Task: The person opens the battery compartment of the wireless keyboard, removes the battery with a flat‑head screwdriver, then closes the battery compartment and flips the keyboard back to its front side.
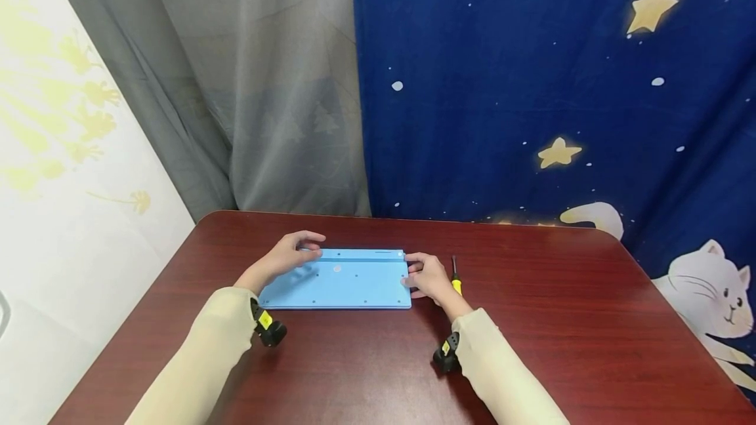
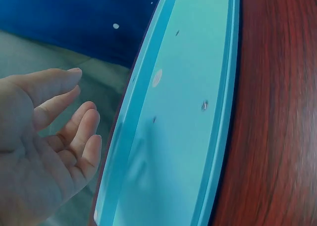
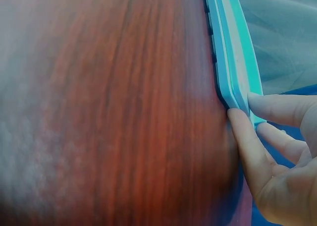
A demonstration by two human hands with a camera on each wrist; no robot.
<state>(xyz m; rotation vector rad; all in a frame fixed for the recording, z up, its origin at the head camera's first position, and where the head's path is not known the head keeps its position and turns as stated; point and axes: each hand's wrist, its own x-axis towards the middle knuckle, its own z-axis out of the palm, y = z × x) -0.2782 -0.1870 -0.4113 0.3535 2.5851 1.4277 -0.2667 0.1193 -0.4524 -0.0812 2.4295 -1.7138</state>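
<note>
A light blue keyboard (image 1: 336, 284) lies with its underside up, small screws and a round pale spot dotted across it. At its right end, my right hand (image 1: 432, 279) pinches the edge between thumb and fingers; the right wrist view has the fingertips at the corner of the keyboard (image 3: 229, 52). Over the far left part hovers my left hand (image 1: 288, 254), its fingers loosely bent and holding nothing. In the left wrist view this hand (image 2: 54, 141) is beside the raised back strip, its shadow falling on the blue panel. Key edges peek out below in the right wrist view.
Just right of my right hand lies a screwdriver (image 1: 456, 284) with a yellow handle, partly hidden by the wrist. The red-brown wooden table (image 1: 590, 320) ends at grey (image 1: 295, 117) and blue curtains (image 1: 472, 117) behind. A white panel (image 1: 71, 215) stands on the left.
</note>
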